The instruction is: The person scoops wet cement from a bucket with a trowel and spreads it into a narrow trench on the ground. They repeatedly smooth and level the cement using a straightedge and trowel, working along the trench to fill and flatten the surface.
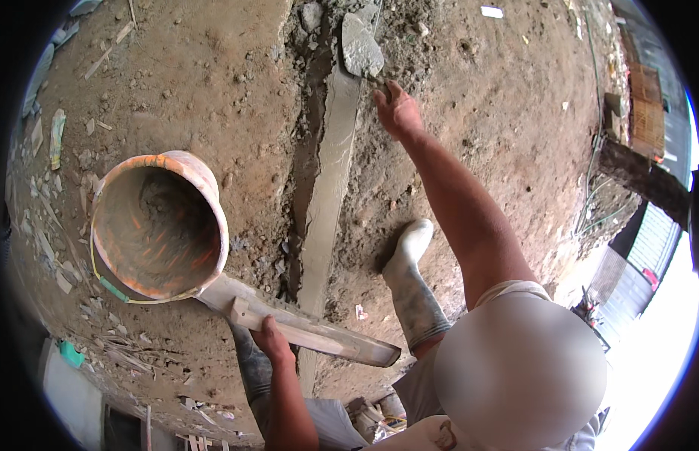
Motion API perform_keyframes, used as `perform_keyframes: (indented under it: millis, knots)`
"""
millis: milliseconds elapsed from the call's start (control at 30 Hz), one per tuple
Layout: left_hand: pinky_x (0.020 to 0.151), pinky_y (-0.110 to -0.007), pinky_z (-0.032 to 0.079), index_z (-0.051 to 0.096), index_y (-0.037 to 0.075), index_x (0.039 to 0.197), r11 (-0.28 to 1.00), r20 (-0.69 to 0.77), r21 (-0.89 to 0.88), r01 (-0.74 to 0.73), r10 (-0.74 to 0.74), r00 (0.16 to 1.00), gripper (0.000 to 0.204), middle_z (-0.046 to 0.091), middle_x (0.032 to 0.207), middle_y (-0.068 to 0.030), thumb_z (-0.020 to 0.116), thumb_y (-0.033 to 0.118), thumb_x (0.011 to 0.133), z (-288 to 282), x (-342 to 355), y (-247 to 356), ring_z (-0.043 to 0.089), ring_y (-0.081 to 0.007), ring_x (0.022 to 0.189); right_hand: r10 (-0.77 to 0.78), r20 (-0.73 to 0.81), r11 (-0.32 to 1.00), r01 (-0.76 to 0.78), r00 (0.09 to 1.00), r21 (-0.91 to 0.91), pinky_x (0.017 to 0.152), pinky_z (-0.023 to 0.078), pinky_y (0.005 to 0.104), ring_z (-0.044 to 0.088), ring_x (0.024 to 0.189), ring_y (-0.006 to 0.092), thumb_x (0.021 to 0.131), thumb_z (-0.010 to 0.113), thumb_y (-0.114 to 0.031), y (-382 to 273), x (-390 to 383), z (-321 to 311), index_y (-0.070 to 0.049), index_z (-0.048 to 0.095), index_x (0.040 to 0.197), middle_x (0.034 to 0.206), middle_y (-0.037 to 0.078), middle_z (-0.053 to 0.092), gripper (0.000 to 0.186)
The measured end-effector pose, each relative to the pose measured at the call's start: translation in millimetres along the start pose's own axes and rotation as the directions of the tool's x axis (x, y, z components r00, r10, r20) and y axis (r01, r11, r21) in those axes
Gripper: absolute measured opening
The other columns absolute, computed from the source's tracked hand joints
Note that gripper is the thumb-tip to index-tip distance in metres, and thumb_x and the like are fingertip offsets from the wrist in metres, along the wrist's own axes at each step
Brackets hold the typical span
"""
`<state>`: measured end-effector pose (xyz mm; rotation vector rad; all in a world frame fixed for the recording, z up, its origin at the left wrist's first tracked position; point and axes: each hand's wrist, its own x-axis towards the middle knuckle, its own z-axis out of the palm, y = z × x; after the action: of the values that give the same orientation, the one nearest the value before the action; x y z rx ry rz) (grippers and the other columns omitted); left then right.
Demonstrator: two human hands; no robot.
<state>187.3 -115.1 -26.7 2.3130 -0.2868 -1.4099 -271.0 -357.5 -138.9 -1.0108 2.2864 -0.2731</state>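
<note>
My left hand (273,342) is closed around the wooden grip of a long plastering float (327,336), which lies slantwise over the near part of a narrow grey mortar strip (328,203). Farther off, my right hand (400,114) has its fingers curled at the handle end of a trowel (362,46). The trowel's blade is coated with wet mortar and rests at the strip's far end. Most of its handle is hidden by my fingers. A bucket (221,225) with orange smears and grey mortar inside stands to the left, its rim close to the float's left end.
A shallow trench (300,218) runs along the strip's left side, bordered by loose soil and stones. My light rubber boots (415,244) stand either side of the strip. Rubble and wood scraps (45,240) litter the left ground. A dark beam (642,180) lies at right.
</note>
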Motion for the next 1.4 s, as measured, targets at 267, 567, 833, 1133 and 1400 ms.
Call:
perform_keyframes:
  millis: [267, 567, 833, 1133, 1400]
  knots:
    - [0.107, -0.04, 0.037, 0.03, -0.001, 0.148, 0.998, 0.04, -0.045, 0.039, -0.038, 0.999, 0.065, 0.044, 0.144, -0.0151, 0.054, 0.009, 0.088, 8, -1, 8, 0.048, -0.0275, 0.126, -0.068, 0.028, 0.991, 0.071, 0.997, -0.114, 0.094, 0.048, 0.0514, 0.06, 0.108, 0.0446, 0.097, 0.048, -0.04, 17, -13, -16, -0.009, 0.049, 0.129, 0.115, 0.024, 0.064, 0.044]
    - [0.105, -0.04, 0.039, 0.036, -0.001, 0.144, 0.999, 0.042, -0.028, 0.04, -0.038, 0.998, 0.062, 0.048, 0.139, -0.0143, 0.054, 0.013, 0.087, 18, -5, 10, 0.05, -0.0285, 0.123, 0.049, 0.046, 0.994, -0.044, 0.998, -0.103, 0.091, 0.049, 0.0506, 0.063, 0.102, 0.0435, 0.096, 0.049, -0.038, 13, 2, -53, -0.004, 0.056, 0.116, 0.108, 0.025, 0.066, 0.04]
    - [0.105, -0.04, 0.039, 0.039, -0.001, 0.142, 0.999, 0.033, -0.051, 0.0, 0.001, 0.999, 0.059, 0.049, 0.138, -0.0133, 0.055, 0.015, 0.087, 17, -2, 9, 0.05, -0.0286, 0.122, 0.036, 0.024, 0.997, -0.035, 0.999, -0.068, 0.089, 0.05, 0.0499, 0.064, 0.101, 0.0425, 0.096, 0.051, -0.036, 3, -6, -66, -0.003, 0.058, 0.116, 0.104, 0.026, 0.067, 0.039]
    - [0.109, -0.039, 0.035, 0.028, -0.001, 0.149, 0.998, 0.076, -0.063, 0.032, -0.027, 0.997, 0.066, 0.043, 0.145, -0.0156, 0.053, 0.007, 0.089, 12, -1, 12, 0.046, -0.0283, 0.127, 0.176, 0.106, 0.976, -0.159, 0.979, -0.15, 0.092, 0.05, 0.0479, 0.064, 0.103, 0.0408, 0.096, 0.046, -0.038, -6, -27, -77, -0.005, 0.057, 0.126, 0.111, 0.025, 0.066, 0.045]
    - [0.109, -0.039, 0.035, 0.029, -0.002, 0.149, 0.997, 0.069, -0.076, 0.026, -0.021, 0.997, 0.066, 0.044, 0.144, -0.0162, 0.054, 0.008, 0.089, 14, -2, 13, 0.048, -0.0283, 0.126, 0.179, 0.101, 0.965, -0.155, 0.979, -0.211, 0.098, 0.046, 0.0475, 0.06, 0.113, 0.039, 0.097, 0.041, -0.039, -27, 0, -86, -0.007, 0.058, 0.125, 0.12, 0.022, 0.064, 0.045]
